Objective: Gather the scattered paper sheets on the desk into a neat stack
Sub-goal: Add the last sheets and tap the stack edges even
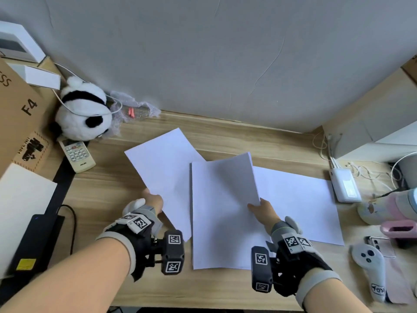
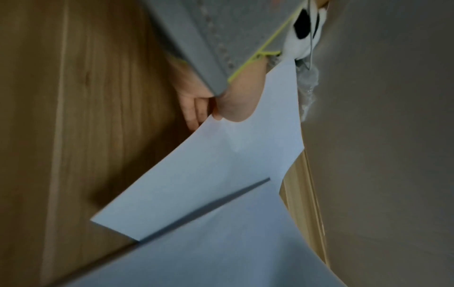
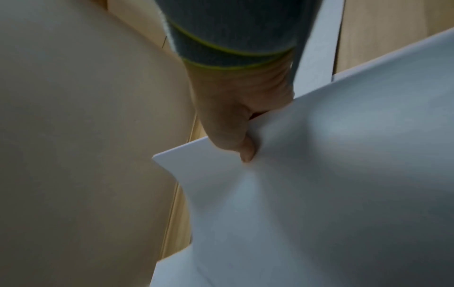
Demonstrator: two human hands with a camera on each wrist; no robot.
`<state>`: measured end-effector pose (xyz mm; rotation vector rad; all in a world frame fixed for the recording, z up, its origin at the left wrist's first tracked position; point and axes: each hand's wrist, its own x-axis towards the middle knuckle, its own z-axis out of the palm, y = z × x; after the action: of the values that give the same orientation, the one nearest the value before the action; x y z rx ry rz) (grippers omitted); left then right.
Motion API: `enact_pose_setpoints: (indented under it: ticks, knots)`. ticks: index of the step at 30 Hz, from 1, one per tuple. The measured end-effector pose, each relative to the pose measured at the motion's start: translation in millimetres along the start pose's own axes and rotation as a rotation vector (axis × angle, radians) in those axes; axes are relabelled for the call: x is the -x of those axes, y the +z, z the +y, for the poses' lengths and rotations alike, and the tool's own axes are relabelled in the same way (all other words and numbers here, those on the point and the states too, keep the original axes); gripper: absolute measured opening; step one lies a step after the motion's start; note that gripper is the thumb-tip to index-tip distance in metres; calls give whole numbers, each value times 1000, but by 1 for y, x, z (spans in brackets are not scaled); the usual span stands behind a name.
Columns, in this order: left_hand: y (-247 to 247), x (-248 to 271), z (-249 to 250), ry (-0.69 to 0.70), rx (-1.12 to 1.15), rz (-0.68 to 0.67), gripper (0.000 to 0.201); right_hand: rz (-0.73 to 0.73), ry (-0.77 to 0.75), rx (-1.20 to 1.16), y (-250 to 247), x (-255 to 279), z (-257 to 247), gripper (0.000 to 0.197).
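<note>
Several white paper sheets lie spread on the wooden desk. My left hand pinches the near edge of a tilted sheet at the left; the left wrist view shows that sheet between thumb and fingers. My right hand pinches the corner of a curled sheet lifted off the desk; in the right wrist view the thumb presses on this sheet. Under it a flat sheet lies in the middle, and another sheet lies to the right.
A panda plush and a remote control sit at the back left beside cardboard boxes. A white device with cables, a pink item, a grey controller and a phone crowd the right side.
</note>
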<state>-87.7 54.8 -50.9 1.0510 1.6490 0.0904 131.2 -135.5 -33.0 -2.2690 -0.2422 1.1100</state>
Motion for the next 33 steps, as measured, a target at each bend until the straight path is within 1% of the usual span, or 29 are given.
enact_pose_setpoints:
  ticks: [1,2,4,7,9,11,13,16,18,20,21,23,24,25,27,28,30,31,33]
  knots:
    - [-8,-1,5,14,23,37,19,-19,-1,-65,-4,2,0,15]
    - [-15,-9,6,31,55,76,19,-49,0,-127,-8,3,1,11]
    - [-28,-16,12,68,47,64,35,-114,6,-240,-15,2,4,11]
    - [-39,-10,14,118,-110,-92,34,-188,-2,-331,-15,1,0,11]
    - [-37,-1,15,132,-195,-158,38,-237,-13,-355,-7,3,-6,9]
    - [-32,7,13,120,-220,-210,38,-278,-2,-334,7,6,-13,8]
    - [-26,11,8,62,-253,-269,37,-292,16,-277,24,6,-17,8]
    - [-22,10,-3,-34,-275,-317,38,-263,17,-136,50,4,-15,24]
    - [-23,10,-3,-79,-219,-329,32,-226,13,-75,63,5,-14,30]
    - [-24,10,-2,-126,-131,-357,25,-148,-15,-20,73,2,-14,31]
    - [-25,11,-2,-145,-87,-386,25,-91,-50,32,76,3,-15,33]
    - [-23,10,-5,-128,-22,-417,35,-11,-115,147,81,1,-16,40]
    - [-22,12,-6,-111,1,-418,42,-1,-132,162,83,0,-17,40]
    - [-19,14,-8,-91,9,-408,49,-9,-139,126,83,0,-18,38]
    - [-16,18,-10,-85,-39,-402,56,-29,-139,-31,81,5,-23,17]
    - [-15,19,-12,-94,-73,-409,57,-59,-113,-92,79,6,-24,9]
    - [-14,18,-12,-100,-123,-449,52,-122,-63,-163,75,6,-20,10]
    - [-15,17,-12,-84,-129,-460,48,-127,-63,-179,71,7,-18,10]
    - [-18,17,-7,-33,-87,-463,43,-67,-102,-170,64,6,-15,9]
